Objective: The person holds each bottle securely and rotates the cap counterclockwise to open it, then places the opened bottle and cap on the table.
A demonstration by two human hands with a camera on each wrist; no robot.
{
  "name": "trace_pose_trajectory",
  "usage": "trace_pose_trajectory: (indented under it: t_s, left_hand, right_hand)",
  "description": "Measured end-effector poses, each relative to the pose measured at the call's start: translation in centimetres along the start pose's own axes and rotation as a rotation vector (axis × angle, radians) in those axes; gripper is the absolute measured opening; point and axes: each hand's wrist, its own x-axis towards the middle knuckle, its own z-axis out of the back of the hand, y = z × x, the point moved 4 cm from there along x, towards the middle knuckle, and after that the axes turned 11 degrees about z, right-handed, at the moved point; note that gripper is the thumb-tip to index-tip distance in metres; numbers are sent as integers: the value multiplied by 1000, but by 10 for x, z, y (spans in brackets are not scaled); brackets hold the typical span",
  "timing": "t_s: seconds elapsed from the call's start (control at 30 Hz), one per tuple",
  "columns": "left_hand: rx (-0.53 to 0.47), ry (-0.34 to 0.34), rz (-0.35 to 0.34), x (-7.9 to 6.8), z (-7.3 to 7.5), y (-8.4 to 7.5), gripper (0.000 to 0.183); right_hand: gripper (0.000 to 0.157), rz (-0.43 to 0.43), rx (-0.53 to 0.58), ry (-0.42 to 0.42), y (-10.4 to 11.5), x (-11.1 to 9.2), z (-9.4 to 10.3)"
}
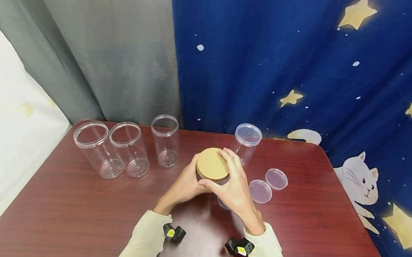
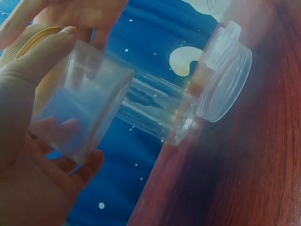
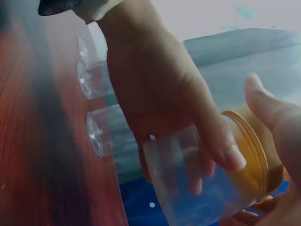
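Observation:
In the head view, my left hand grips a short clear plastic jar around its body, above the table. On the jar sits a yellow screw lid. My right hand holds the lid's edge between thumb and fingers, the thumb at the near side and the fingertips at the far side. The right wrist view shows the jar tilted, with the left thumb lying along its wall close to the lid's rim. Through the clear wall, the left fingers show behind the jar.
Three tall clear jars without lids stand at the back left. Behind my right hand stands another tall jar with a clear lid. Two flat clear lids lie to its right; a third is partly hidden under the right hand.

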Motion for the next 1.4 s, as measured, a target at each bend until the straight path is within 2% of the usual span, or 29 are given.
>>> trace_pose_trajectory:
  t_s: [0.1, 0.23, 0.43, 0.67, 0.9, 0.93, 1.13, 1.17, 1.4]
  left_hand:
    - [0, -8, -3, 0, -1, 0, 92]
    - [4, -23, 3, 0, -1, -1, 92]
    - [8, -21, 5, 1, 0, -2, 91]
    - [16, -16, 7, 1, 2, -1, 90]
    - [10, 1, 5, 1, 4, 0, 91]
    - [7, 4, 10, -1, 5, -4, 91]
    - [5, 27, 7, -2, 6, -6, 91]
    - [7, 31, 2, 0, 5, -1, 91]
    - [-10, 62, 9, -1, 6, -3, 91]
  right_hand:
    - [91, -23, -21, -47, 1, -1, -1]
    - [89, 2, -33, -75, 2, -1, -1]
    - [85, 61, -57, -81, 3, 1, -2]
    - [82, 43, -70, -72, 3, 2, -1]
    - [79, 32, -25, -48, 2, 3, 0]
    - [79, 36, -17, -47, 3, 3, 0]
    - [79, 45, 33, -34, 2, 4, 2]
    - [79, 45, 44, -29, 2, 4, 3]
    - [78, 42, 98, -9, 2, 3, 5]
